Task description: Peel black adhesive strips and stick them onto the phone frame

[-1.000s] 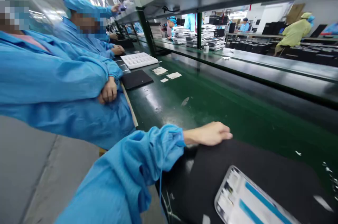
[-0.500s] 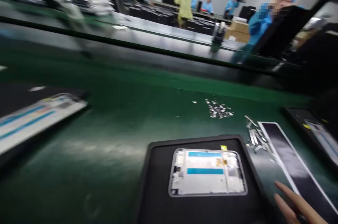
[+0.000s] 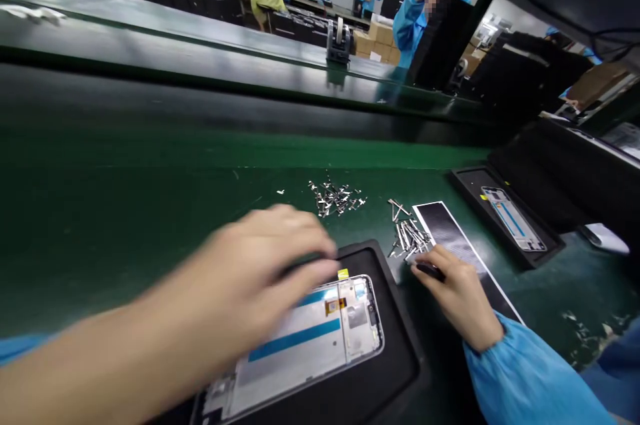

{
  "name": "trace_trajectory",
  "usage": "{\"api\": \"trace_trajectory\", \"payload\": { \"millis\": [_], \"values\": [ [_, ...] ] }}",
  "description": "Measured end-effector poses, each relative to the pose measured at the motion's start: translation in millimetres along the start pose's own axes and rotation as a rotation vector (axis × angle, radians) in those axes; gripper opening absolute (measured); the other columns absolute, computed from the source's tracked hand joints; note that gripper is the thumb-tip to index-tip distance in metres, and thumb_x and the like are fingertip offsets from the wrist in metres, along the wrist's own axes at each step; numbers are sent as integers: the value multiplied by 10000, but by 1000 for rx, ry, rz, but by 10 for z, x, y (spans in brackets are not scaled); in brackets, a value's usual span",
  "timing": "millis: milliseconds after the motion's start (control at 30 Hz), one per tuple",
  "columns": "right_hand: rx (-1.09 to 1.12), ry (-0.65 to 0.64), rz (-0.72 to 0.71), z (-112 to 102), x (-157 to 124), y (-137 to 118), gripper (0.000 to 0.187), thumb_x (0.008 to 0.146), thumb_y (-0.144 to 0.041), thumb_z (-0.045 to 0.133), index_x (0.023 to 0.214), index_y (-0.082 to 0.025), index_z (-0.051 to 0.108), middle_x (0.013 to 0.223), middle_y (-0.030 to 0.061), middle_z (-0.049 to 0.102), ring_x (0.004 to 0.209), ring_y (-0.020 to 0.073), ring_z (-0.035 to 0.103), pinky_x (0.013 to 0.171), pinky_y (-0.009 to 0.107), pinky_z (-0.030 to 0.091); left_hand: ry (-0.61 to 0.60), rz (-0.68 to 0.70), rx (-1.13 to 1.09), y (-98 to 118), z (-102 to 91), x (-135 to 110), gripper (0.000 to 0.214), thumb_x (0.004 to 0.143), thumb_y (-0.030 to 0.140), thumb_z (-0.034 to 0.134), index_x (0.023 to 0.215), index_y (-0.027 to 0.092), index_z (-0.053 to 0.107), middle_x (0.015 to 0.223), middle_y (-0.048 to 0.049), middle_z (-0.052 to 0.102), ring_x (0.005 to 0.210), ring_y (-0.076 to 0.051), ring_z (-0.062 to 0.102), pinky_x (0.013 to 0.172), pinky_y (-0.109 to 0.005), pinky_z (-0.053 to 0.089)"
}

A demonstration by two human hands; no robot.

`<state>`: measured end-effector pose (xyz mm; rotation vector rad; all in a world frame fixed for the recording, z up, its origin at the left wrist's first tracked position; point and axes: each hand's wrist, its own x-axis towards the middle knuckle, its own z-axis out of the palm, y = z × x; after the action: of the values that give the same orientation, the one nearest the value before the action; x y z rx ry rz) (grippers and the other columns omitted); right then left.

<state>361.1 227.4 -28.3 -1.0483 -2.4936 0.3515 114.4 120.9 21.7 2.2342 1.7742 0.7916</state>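
My left hand (image 3: 270, 265), smeared by motion, reaches over the phone frame (image 3: 295, 358); its grip does not show clearly. The silvery frame has blue strips and a yellow tab (image 3: 343, 274), and lies in a black tray (image 3: 400, 351). To the right of that tray, my right hand (image 3: 457, 288) is closed around a small dark object (image 3: 430, 270), whose kind I cannot make out. Its fingertips are at the near edge of a pile of thin metallic strips (image 3: 410, 238), beside a dark sheet with a white border (image 3: 460, 238).
Tiny dark and white pieces (image 3: 335, 199) lie scattered on the green table (image 3: 150, 211). Another black tray (image 3: 545, 238) with a phone frame stands at right. A tape dispenser (image 3: 339, 41) sits on the raised shelf. A co-worker in blue (image 3: 413, 25) is beyond it.
The view has swung to the right. My left hand has come in over the phone frame, and my right hand has moved up to the metallic strips.
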Motion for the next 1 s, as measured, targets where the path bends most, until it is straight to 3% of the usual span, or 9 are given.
{"api": "trace_trajectory", "payload": {
  "millis": [33, 67, 167, 267, 400, 633, 800, 1000],
  "values": [
    [-9, -10, 18, 64, 31, 29, 83, 856, -209, 553, 796, -190, 607, 746, -6, 594, 698, 130, 596, 617, 253, 451, -188, -15, 97, 101, 46, 154, 193, 934, 254, 522, 849, 175, 677, 876, -40, 657, 833, -213, 609, 748, -364, 505],
    [-16, -13, 34, 124, 52, 57, 90, 852, -214, 570, 772, -178, 587, 742, -10, 579, 693, 126, 576, 623, 261, 446, -260, -12, 137, 194, 121, 323, 182, 922, 222, 536, 828, 160, 678, 844, -46, 658, 832, -231, 608, 744, -381, 500],
    [-13, 3, 58, 252, 66, 113, 194, 882, -271, 568, 729, -157, 537, 719, -29, 532, 653, 97, 510, 617, 255, 432, -363, -5, 207, 357, 437, 777, 171, 916, 189, 554, 797, 130, 662, 851, -54, 659, 903, -246, 610, 808, -421, 495],
    [37, 43, 56, 246, 50, 125, 203, 872, -244, 554, 690, -163, 513, 680, -35, 516, 618, 93, 492, 583, 241, 404, -421, -36, 249, 345, 695, 978, 143, 932, 237, 575, 882, 119, 639, 941, -52, 650, 944, -212, 618, 844, -417, 507],
    [155, 112, 48, 17, 26, 83, 188, 816, -167, 507, 629, -186, 502, 603, -39, 520, 555, 90, 506, 523, 215, 382, -448, -48, 248, 312, 817, 966, 167, 936, 276, 579, 983, 123, 625, 1025, -64, 635, 948, -207, 622, 816, -397, 531],
    [236, 175, 20, -389, -182, -1, 178, 860, -162, 508, 690, -210, 522, 631, -62, 518, 555, 47, 502, 534, 134, 393, -464, -90, 292, 420, 926, 967, 140, 926, 242, 590, 994, 124, 621, 1057, -70, 624, 966, -213, 614, 816, -398, 532],
    [209, 137, 19, -455, -371, 87, 134, 889, -168, 520, 767, -224, 517, 682, -62, 518, 575, 42, 524, 554, 121, 409, -469, -86, 302, 369, 892, 937, 115, 937, 225, 564, 948, 121, 611, 972, -49, 626, 896, -192, 616, 797, -382, 523],
    [234, 89, 73, -454, -511, 278, 155, 894, -181, 505, 747, -229, 518, 681, -60, 531, 581, 52, 540, 542, 128, 412, -480, -77, 292, 354, 697, 918, 183, 868, 19, 472, 856, 123, 622, 816, -50, 642, 775, -206, 622, 689, -315, 495]
  ]
}}
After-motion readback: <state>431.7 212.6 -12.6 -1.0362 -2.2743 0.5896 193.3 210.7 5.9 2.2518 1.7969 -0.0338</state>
